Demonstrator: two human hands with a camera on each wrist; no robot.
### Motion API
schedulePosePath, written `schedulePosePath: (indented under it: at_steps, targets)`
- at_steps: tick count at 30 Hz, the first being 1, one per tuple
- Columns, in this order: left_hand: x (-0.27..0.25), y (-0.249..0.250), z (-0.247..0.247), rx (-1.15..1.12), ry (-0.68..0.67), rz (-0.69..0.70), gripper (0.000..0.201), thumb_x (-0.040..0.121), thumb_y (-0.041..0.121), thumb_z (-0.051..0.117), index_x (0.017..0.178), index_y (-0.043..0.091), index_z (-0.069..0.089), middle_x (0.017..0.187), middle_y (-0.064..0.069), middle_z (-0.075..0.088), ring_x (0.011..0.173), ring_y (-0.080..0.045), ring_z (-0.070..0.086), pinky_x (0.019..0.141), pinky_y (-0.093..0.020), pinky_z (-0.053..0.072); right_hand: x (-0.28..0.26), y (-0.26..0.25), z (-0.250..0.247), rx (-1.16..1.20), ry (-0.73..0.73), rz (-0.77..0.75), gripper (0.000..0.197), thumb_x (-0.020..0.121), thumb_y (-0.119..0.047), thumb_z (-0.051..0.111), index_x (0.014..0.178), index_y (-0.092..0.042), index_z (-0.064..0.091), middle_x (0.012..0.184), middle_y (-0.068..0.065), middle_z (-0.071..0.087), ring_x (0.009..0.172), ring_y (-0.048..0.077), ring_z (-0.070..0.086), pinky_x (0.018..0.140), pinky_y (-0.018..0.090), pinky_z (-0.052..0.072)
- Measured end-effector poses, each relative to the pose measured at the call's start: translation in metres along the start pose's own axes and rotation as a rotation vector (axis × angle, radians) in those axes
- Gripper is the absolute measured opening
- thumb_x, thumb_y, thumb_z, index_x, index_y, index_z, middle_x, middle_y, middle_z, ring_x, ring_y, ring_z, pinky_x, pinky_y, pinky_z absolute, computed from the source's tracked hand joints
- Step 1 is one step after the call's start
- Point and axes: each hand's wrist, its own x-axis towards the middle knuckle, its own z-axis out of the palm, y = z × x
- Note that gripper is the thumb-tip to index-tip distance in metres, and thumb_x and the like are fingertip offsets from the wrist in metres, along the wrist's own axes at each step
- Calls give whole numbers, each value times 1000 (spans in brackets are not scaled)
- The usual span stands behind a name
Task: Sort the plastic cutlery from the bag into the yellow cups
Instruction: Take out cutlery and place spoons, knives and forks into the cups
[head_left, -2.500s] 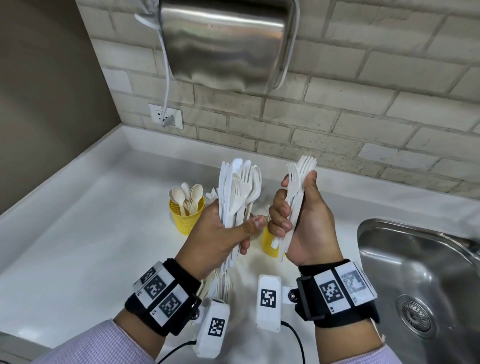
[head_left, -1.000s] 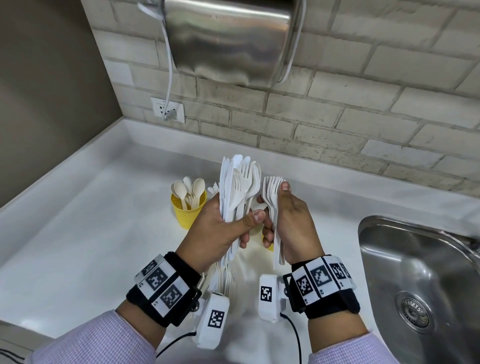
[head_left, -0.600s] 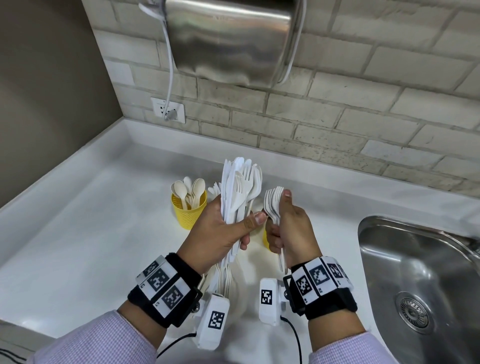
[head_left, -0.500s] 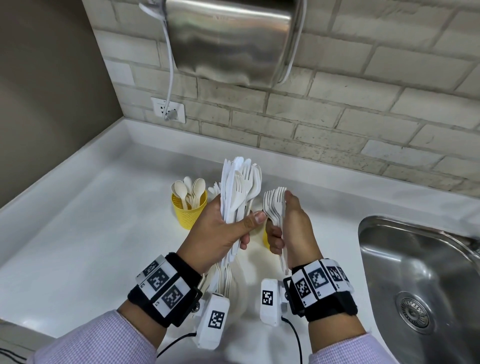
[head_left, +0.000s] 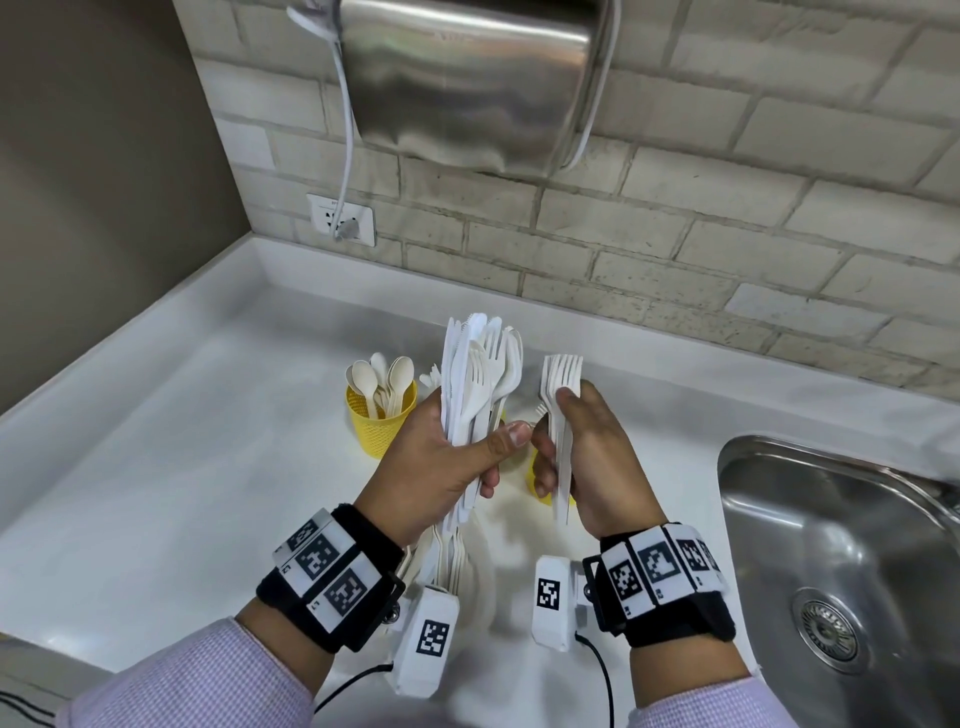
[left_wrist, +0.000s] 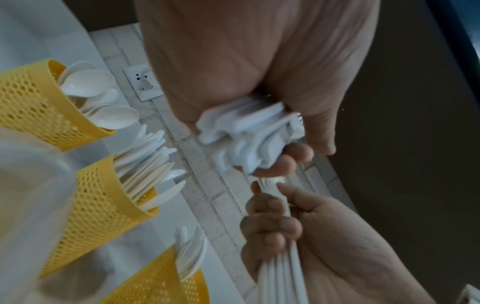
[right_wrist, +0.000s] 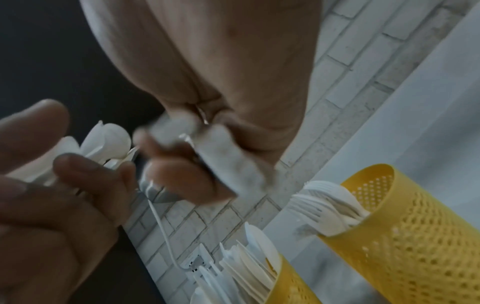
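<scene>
A mixed bundle of white plastic knives, forks and spoons (head_left: 475, 384) stands upright in the left hand's (head_left: 441, 467) grip, heads up. Just right of it, the right hand (head_left: 592, 457) grips a small stack of white forks (head_left: 561, 395), tines up. Beyond and below the hands stand three perforated yellow cups: a spoon cup (head_left: 379, 421) on the left, a knife cup (left_wrist: 103, 205) in the middle, a fork cup (right_wrist: 405, 226) on the right.

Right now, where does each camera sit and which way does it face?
Head: on the head, looking down at the counter; both hands and wrists show.
Left wrist: on the left wrist, looking along the left hand to its mixed bundle.
Right wrist: on the right wrist, looking along the right hand.
Both wrist views share the fork cup.
</scene>
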Motion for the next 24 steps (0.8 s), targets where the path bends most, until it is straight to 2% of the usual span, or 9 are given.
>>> schedulePosePath:
  at_steps: [3,6,8,10,12,14,20,22,24]
  targets:
    - [1,0,-1,-6,14,8,50,82,29,76,112,-7,58,64,2,60,49,-17,53,53,-30,50,-3,-6,5,95,65,-27,13,105,-31,44,95,-23,49,62,4,33,44,17,24,44,24,22]
    - [2,-1,-2,6,22,13,45,86,24,75,113,-8,57,61,3,61,49,-16,53,54,-29,50,-11,-16,9,166,132,-126,22,99,-36,58,93,-16,50,61,0,31,44,13,21,45,22,17]
    - [3,-2,-2,11,39,12,41,89,19,75,111,-10,56,61,2,59,48,-17,53,54,-28,50,-18,-20,11,108,111,-241,33,94,-36,66,83,-9,52,54,-6,34,41,11,26,44,21,22]
    - [2,-2,0,5,33,24,38,91,16,74,116,-8,59,65,-3,58,49,-18,53,52,-30,49,-26,-26,16,-28,90,-366,29,95,-21,71,72,-13,57,47,-13,45,38,5,40,42,19,34]
    - [2,0,2,4,12,41,40,91,17,73,127,3,62,68,-1,62,50,-19,52,51,-31,49,-27,-29,19,-148,111,-436,15,93,-11,73,79,-10,66,48,-8,56,43,5,54,49,16,44]
    - [1,1,3,13,10,46,38,91,16,72,128,9,62,66,3,63,50,-18,53,50,-30,49,-25,-29,20,-214,145,-471,8,90,-10,75,85,-11,69,51,-7,60,49,6,60,54,17,47]
    - [1,0,1,23,21,36,21,96,11,68,115,5,61,63,0,64,51,-16,57,52,-26,49,-21,-30,22,-158,214,-498,12,91,-6,72,82,-13,67,59,-9,63,54,8,60,59,20,49]
    - [1,1,1,35,12,41,14,97,13,67,107,6,61,63,0,64,51,-16,58,52,-27,49,-19,-31,23,-113,248,-490,14,92,-11,71,80,-14,65,62,-5,63,55,12,58,59,26,49]
    - [0,1,0,43,1,39,15,97,16,67,105,5,61,63,-1,63,51,-17,59,53,-29,50,-18,-32,24,-79,281,-480,18,91,-20,70,75,-18,62,59,-5,57,51,14,50,58,30,43]
